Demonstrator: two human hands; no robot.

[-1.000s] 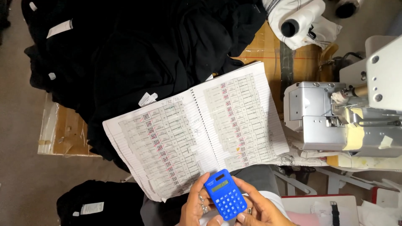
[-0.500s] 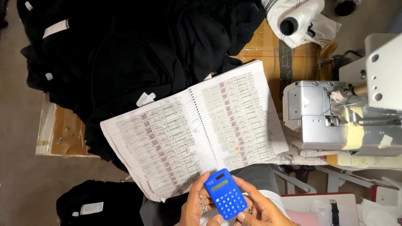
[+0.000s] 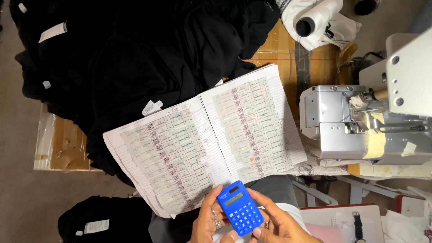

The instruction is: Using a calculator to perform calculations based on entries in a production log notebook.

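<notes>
From the head view, a small blue calculator [image 3: 240, 208] sits at the bottom of the frame, just below the lower edge of an open spiral notebook [image 3: 204, 139] whose pages are covered with pasted label strips. The left hand [image 3: 208, 222] is curled around the calculator's left edge, ringed fingers closed on it, while the right hand [image 3: 274, 222] cups its right side and lower corner, fingers bent against the casing, so both hands share the hold. Above and left of the notebook lies a heap of black garments [image 3: 148, 58] on cardboard; to the notebook's right stands a grey sewing machine [image 3: 360, 123], and above the notebook's right page a white thread cone [image 3: 315, 18]. Keying figures well here probably means steadying the calculator with one hand, pressing with a thumb, and keeping the notebook rows in plain sight.
</notes>
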